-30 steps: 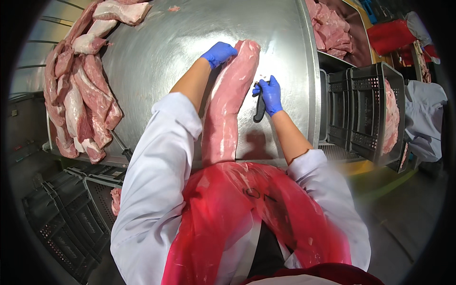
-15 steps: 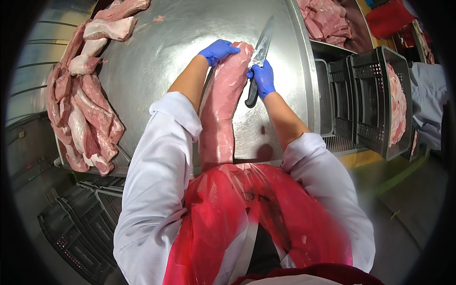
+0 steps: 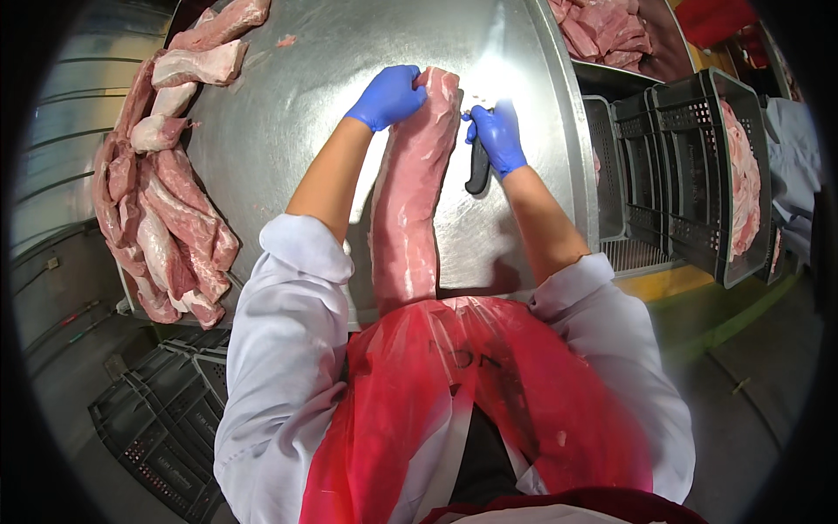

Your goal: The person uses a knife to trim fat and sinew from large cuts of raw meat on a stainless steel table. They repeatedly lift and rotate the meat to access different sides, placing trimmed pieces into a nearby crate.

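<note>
One meat strip point(image 3: 406, 201), likely mid-trim.
My left grip point(image 3: 388, 99) grasps its far end; my right grip point(image 3: 499, 140) clasps the knife point(image 3: 478, 168) alongside, next probably needing careful aim.

The meat strip point(image 3: 407, 196) is pink, streaked white; gloves point(image 3: 387, 98) blue; knife handle point(image 3: 477, 168) black; apron point(image 3: 532, 393) red.

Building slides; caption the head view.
Left hand grips a long meat cut at its far end; right hand holds a black-handled knife.

Meat cuts point(image 3: 410, 188) on metal table point(image 3: 292, 122)
</note>
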Available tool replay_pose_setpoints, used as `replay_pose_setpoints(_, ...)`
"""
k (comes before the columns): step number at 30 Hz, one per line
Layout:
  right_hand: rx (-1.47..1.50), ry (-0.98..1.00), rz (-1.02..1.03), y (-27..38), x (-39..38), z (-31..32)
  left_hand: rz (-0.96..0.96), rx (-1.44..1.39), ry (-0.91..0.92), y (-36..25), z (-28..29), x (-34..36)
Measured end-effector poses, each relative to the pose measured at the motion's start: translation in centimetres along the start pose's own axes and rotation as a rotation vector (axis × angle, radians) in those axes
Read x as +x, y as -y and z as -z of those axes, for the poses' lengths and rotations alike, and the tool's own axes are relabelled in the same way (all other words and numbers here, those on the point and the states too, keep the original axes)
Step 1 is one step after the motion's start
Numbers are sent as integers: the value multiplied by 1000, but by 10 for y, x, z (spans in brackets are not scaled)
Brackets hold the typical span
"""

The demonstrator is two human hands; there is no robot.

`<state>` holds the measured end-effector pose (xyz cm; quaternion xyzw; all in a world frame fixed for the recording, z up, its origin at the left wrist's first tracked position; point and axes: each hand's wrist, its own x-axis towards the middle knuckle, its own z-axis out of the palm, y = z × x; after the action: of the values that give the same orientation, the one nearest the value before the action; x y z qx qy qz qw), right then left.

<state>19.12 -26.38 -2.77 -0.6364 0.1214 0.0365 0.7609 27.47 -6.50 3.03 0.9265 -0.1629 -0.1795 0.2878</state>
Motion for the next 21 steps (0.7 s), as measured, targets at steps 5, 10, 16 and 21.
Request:
replay_pose_setpoints(5, -275, 99, -92, 67, 8, -20, -43, 146, -174, -3, -5, -9)
replay_pose_setpoints(10, -284, 242, -196, 73, 22, -26, -6, -161, -179, 2, -8, -12)
replay_pose_setpoints(16, -528, 503, -320, 94, -58, -5, 64, -334, -273, 16, -23, -21)
replay_pose_setpoints(21, -491, 450, -295, 86, -30, -16, -37, -218, -281, -9, -24, -24)
